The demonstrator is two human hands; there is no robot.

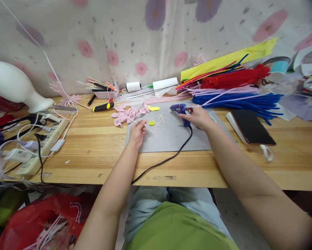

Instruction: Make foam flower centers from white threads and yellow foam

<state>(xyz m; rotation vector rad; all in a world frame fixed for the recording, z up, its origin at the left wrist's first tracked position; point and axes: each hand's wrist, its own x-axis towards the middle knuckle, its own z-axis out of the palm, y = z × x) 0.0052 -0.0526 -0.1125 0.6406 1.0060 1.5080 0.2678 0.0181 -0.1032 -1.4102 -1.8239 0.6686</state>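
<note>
fingers of the left hand drawn together in a near-closed pinch, apparently on something tiny, reddish at the tip and too small to name. fingers of the right hand curled at the rear and handle of a blue glue gun, nozzle pointing left over the grey cutting mat; trigger, and any squeeze on it, impossible to make out.

for good gluing, probably best to pinch lightly and steadily, to bring nozzle and piece close together above the mat, to let out only a small bead, then to hold still for setting. keep skin off the presumably hot tip. leave slack in the black cord, clear of the left arm. mind the yellow coil and thin white strands just right of the pinch, within reach of a drip.

farther out, pink fuzzy pieces heaped beyond the left hand, count hard to read, with a yellow strip at the right end. part of the mat covered by the right arm. cord lost past the front edge of the worktop, plug unidentifiable. clutter at far right blurred and cut off.
</note>
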